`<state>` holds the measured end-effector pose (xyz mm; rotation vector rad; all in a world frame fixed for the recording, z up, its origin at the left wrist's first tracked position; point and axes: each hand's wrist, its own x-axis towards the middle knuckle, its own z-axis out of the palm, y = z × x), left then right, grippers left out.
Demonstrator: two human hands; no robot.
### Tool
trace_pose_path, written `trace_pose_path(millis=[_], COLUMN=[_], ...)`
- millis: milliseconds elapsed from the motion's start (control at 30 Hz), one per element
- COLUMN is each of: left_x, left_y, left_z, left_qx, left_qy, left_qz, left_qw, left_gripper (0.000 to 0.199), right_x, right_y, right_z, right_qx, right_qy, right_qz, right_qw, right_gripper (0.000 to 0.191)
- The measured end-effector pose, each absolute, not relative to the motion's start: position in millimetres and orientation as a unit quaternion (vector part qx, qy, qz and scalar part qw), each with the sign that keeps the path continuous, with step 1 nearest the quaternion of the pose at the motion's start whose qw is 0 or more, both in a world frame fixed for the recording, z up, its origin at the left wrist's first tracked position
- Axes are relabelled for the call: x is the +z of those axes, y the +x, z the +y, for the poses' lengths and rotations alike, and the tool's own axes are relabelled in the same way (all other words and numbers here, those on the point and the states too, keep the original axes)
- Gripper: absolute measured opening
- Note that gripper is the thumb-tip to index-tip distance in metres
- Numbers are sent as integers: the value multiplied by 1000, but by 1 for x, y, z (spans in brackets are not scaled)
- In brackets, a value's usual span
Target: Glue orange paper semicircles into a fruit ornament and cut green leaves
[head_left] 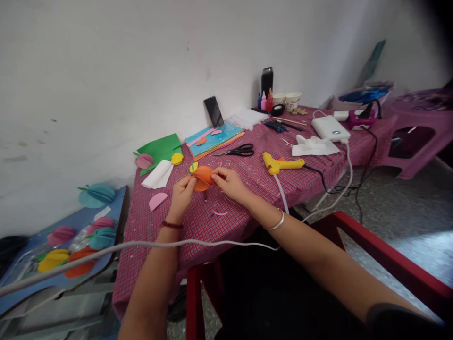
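Note:
An orange paper ball made of folded round pieces is held above the checked tablecloth. My left hand pinches its left edge, close to a small green stem and a yellow leaf. My right hand grips the right edge between thumb and fingers. Left of the hands lie a pink paper half circle, a white paper piece and a yellow paper circle. Black scissors rest behind the ball. A yellow glue gun lies to the right of my right hand.
A phone leans on the wall behind coloured sheets. Bottles, paper cups and a white power bank stand farther right. Finished paper fruits lie on a blue table at left. A white cable crosses the foreground.

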<state>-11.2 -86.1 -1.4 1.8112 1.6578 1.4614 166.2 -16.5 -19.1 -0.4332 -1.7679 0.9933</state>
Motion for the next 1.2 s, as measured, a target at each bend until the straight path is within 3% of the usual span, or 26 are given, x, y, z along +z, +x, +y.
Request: trace_pose_path(millis=[200,500,900,1067,1200], left_x=[5,-1,0,-6,-7], left_y=[-1,13,18,7,7], left_z=[-91,-97,-100,-101,-101], left_qx=[453,376,422,393,387], left_qy=[694,751,725,736,749], left_qz=[557,503,483,444,446], left_qw=[53,-204,-250,-326,-301], left_gripper=[20,12,15,20,21], right_x=[-25,-24,-26,-28,-27], right_y=[165,168,163,164,166], right_z=[-13,-20,-18,-18,-19], right_qx=[317,248,247,228,225], right_qy=[-199,-198,-205,-229,-253], right_qz=[-787,-807,-794,-800,-799], right_qw=[491,499,517,506,497], right_gripper=[9,12,6,13,15])
